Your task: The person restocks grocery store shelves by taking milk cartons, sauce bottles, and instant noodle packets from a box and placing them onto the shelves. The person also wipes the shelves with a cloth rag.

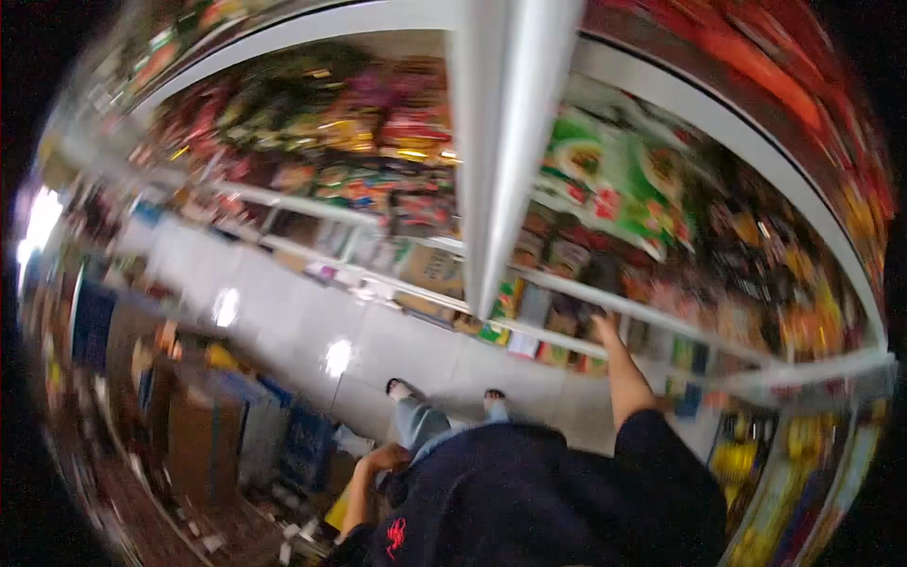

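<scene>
We see the right hand [605, 326] stretched out at full arm's length to the white rail of a low shelf [680, 328]. It is at or touching the small packets [565, 257] that stand there. The frame is smeared, so we cannot tell whether its grip is apart or clamped on a packet. The packets stand face-out in rows behind the rail, which likely keeps them from sliding onto the floor [312, 321]. The left hand [383, 460] is bent in against the hip with its fingers curled, probably to keep it out of the reach. We cannot tell whether its grip encloses anything. Cardboard boxes [203, 430] stand along the aisle's other side, well apart from both hands.
</scene>
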Available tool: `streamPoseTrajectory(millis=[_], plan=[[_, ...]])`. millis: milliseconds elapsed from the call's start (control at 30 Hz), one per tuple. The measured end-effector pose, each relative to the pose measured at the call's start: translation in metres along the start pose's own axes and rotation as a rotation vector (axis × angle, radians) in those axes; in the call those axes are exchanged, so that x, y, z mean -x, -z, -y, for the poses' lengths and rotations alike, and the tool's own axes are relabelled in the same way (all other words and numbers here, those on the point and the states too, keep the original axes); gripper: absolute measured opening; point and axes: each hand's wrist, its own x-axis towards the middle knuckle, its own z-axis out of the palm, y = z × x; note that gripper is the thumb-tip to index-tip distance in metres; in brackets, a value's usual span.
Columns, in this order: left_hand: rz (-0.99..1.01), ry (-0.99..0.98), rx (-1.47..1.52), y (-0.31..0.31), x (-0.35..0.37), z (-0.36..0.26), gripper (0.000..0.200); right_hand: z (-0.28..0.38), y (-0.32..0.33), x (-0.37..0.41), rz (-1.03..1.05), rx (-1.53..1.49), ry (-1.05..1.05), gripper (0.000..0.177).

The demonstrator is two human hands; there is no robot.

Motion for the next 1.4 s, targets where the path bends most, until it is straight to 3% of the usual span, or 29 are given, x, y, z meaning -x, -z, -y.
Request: streamPoseTrajectory(millis=[33, 100, 167, 200, 233, 267, 300, 333, 400, 433, 500, 633, 700, 800, 833, 867, 933, 967, 1000, 1033, 1067, 1100, 1167, 1200, 1233, 1267, 1300, 1333, 1400], plan=[[-0.163, 0.005, 0.032, -0.024, 0.009, 0.019, 0.032, -0.023, -0.02, -0.023, 0.163, -0.591, -0.302, 0.063], [-0.385, 0.069, 0.108, -0.067, 0.027, 0.001, 0.031, -0.022, -0.018, -0.032, 0.304, -0.588, -0.601, 0.064], [-0.05, 0.224, -0.192, -0.07, 0.024, -0.013, 0.032, -0.032, -0.023, -0.038, 0.483, -0.896, -0.61, 0.057], [-0.097, 0.245, -0.173, -0.083, 0.022, -0.017, 0.032, -0.038, -0.041, -0.055, 0.408, -0.946, -0.791, 0.051], [-0.131, 0.404, -0.002, -0.095, 0.021, -0.023, 0.033, -0.054, -0.055, -0.064, 0.448, -0.999, -0.813, 0.043], [-0.176, 0.553, 0.166, -0.101, 0.025, -0.025, 0.035, -0.026, -0.048, -0.056, 0.355, -0.892, -0.789, 0.036], [-0.302, 0.456, 0.044, -0.116, 0.033, -0.016, 0.036, -0.034, -0.064, -0.064, 0.623, -1.238, -0.589, 0.039], [-0.16, 0.624, 0.032, -0.108, 0.031, -0.051, 0.038, -0.022, -0.054, -0.062, 0.42, -0.974, -0.691, 0.049], [-0.232, 0.696, 0.264, -0.134, 0.035, -0.033, 0.04, -0.018, -0.05, -0.056, 0.279, -0.824, -0.587, 0.065], [-0.243, 0.691, 0.284, -0.145, 0.036, -0.027, 0.04, -0.018, -0.047, -0.055, 0.293, -0.808, -0.576, 0.065], [-0.458, 0.635, 0.413, -0.151, 0.041, -0.026, 0.042, -0.021, -0.042, -0.054, 0.234, -0.979, -0.534, 0.063], [-0.435, 0.689, 0.41, -0.138, 0.049, -0.033, 0.041, -0.021, -0.024, -0.047, 0.082, -1.331, -0.472, 0.058], [-0.469, 0.542, 0.269, -0.135, 0.05, -0.027, 0.039, -0.028, -0.001, -0.044, -0.01, -1.387, -0.444, 0.057], [-0.381, 0.635, 0.33, -0.105, 0.049, -0.039, 0.038, -0.039, 0.028, -0.041, -0.222, -1.545, -0.505, 0.032], [-0.467, 0.631, 0.398, -0.095, 0.052, -0.051, 0.038, -0.078, 0.027, -0.064, -0.078, -1.8, -0.527, 0.018], [-0.448, 0.62, 0.397, -0.094, 0.048, -0.034, 0.038, -0.083, 0.038, -0.06, -0.1, -1.793, -0.516, 0.018], [-0.358, 0.574, 0.513, -0.102, 0.04, 0.01, 0.037, -0.074, 0.056, -0.048, -0.128, -1.266, -0.231, 0.017], [-0.228, 0.528, 0.331, -0.078, 0.04, -0.009, 0.033, -0.064, 0.056, -0.034, -0.135, -1.008, -0.104, 0.018], [-0.232, 0.312, 0.219, -0.085, 0.036, 0.015, 0.024, -0.02, 0.069, 0.009, -0.053, -0.611, 0.097, 0.024], [-0.23, 0.155, 0.258, -0.093, 0.03, 0.039, 0.021, 0.043, 0.086, 0.047, -0.032, -0.757, -0.352, 0.033], [-0.218, -0.004, 0.303, -0.092, 0.025, 0.054, 0.018, -0.042, 0.065, 0.033, -0.074, -0.647, -0.383, 0.041], [-0.211, -0.014, 0.3, -0.075, 0.025, 0.057, 0.018, -0.026, 0.07, 0.058, 0.302, -0.508, -0.018, 0.036], [-0.139, 0.159, 0.426, -0.032, 0.03, 0.028, 0.023, 0.07, 0.041, 0.121, 0.432, -0.712, -0.52, 0.027], [-0.093, 0.251, 0.498, -0.015, 0.04, 0.009, 0.026, -0.038, -0.017, 0.123, 0.5, -0.479, -0.537, 0.018], [-0.053, 0.348, 0.562, 0.005, 0.053, 0.0, 0.029, 0.075, -0.017, 0.181, 0.704, -0.19, -0.241, 0.021], [-0.011, 0.443, 0.631, 0.015, 0.062, 0.0, 0.032, 0.094, -0.044, 0.204, 1.018, -0.039, -0.265, 0.032], [0.006, 0.234, 0.715, 0.021, 0.069, 0.016, 0.029, 0.154, -0.054, 0.237, 1.217, 0.145, -0.24, 0.036], [-0.002, 0.225, 0.721, 0.026, 0.077, 0.029, 0.025, 0.206, -0.058, 0.26, 1.413, 0.33, -0.219, 0.04], [0.059, 0.176, 0.763, 0.047, 0.092, 0.03, 0.023, 0.207, -0.087, 0.263, 1.422, 0.471, -0.187, 0.041]])
